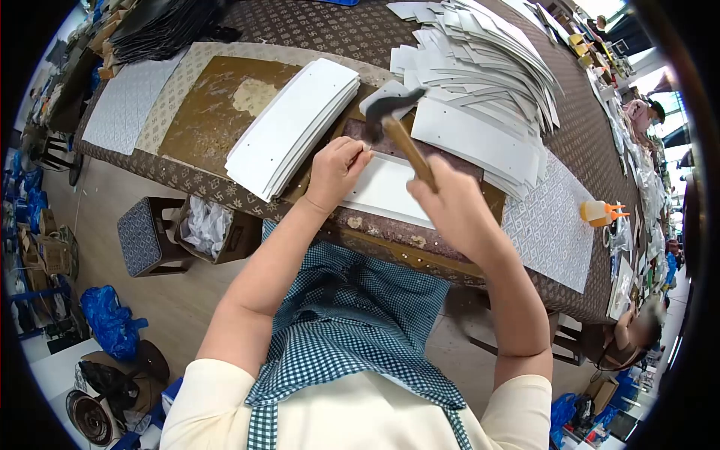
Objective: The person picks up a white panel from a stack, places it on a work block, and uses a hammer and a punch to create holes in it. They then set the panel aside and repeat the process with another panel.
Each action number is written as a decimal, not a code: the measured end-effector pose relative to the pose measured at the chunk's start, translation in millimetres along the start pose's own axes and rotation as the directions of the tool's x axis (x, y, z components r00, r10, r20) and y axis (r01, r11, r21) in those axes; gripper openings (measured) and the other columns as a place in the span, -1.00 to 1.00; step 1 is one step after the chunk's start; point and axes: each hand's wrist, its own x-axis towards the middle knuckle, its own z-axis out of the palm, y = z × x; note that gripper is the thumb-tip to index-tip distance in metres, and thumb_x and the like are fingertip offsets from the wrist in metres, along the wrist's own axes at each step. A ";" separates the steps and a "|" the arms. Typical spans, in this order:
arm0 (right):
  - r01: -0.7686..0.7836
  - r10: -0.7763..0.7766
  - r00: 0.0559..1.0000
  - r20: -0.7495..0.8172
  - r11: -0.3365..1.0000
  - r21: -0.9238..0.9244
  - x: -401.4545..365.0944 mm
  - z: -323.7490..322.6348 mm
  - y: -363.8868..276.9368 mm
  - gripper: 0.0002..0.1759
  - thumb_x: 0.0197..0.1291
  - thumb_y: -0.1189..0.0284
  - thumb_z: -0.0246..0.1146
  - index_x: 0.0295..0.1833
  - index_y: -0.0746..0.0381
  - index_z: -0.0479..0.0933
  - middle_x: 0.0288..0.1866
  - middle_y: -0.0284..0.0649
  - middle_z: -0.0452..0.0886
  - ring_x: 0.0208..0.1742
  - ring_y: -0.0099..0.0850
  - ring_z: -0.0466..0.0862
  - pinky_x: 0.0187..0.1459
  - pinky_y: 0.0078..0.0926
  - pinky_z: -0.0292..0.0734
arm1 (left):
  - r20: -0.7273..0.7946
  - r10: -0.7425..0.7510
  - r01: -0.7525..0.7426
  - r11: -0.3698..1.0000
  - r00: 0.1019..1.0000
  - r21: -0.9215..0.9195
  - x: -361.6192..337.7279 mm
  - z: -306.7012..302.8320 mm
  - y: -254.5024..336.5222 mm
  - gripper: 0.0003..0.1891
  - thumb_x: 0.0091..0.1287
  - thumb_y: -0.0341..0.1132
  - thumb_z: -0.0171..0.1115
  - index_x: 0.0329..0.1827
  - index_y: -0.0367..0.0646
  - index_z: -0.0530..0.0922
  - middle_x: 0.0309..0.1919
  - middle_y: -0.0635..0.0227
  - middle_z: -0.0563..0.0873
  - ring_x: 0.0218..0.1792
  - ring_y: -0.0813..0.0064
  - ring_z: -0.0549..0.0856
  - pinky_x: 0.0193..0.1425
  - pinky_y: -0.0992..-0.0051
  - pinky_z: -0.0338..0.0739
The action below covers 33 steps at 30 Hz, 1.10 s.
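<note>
My right hand (454,206) is wrapped round the wooden handle of a hammer (407,144), whose dark head is raised close to my left hand. My left hand (337,171) has its fingers pinched together at the upper left edge of a white sheet (390,193); what they hold is too small to make out. This sheet lies on a dark reddish board (382,229) in front of me. Left of it is a neat stack of white panels (296,124) with small holes. More white panels (472,139) lie to the right.
A large fanned pile of white pieces (487,60) covers the back right. Black sheets (161,26) are heaped at the back left. Orange-tipped bottles (600,213) stand at the right. A stool (145,236) and a box (217,232) are below the table's left side. A person (634,337) sits at the right.
</note>
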 end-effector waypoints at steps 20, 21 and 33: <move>0.110 0.264 0.914 -0.308 0.569 0.815 -18.4 120.7 81.5 -0.65 0.55 0.25 0.07 0.05 0.38 0.44 0.10 -0.10 0.72 -0.64 -0.58 0.55 -0.59 -0.62 0.47 | 0.029 -0.372 0.368 0.901 0.928 -0.229 12.5 -10.8 2.8 -0.77 0.26 -0.30 0.48 -0.33 -0.27 0.62 -0.53 0.47 0.64 -0.49 0.71 0.52 -0.36 0.60 0.46; 0.107 0.268 0.913 -0.306 0.569 0.816 -18.7 121.0 81.6 -0.65 0.55 0.25 0.07 0.04 0.38 0.44 0.10 -0.10 0.72 -0.64 -0.58 0.55 -0.59 -0.62 0.48 | 0.039 -0.373 0.367 0.880 0.927 -0.303 4.4 -12.7 3.4 -0.81 0.31 -0.32 0.44 -0.23 -0.28 0.67 -0.49 0.48 0.68 -0.45 0.73 0.55 -0.32 0.63 0.48; 0.121 0.272 0.907 -0.320 0.561 0.819 -16.6 120.1 78.9 -0.68 0.55 0.23 0.06 -0.06 0.31 0.37 0.07 0.03 0.72 -0.68 -0.62 0.48 -0.64 -0.69 0.40 | 0.072 -0.260 0.269 0.917 0.963 -0.295 -48.1 -27.2 12.9 -0.83 0.35 -0.37 0.38 -0.10 -0.30 0.71 -0.23 0.33 0.77 -0.31 0.63 0.65 -0.16 0.62 0.56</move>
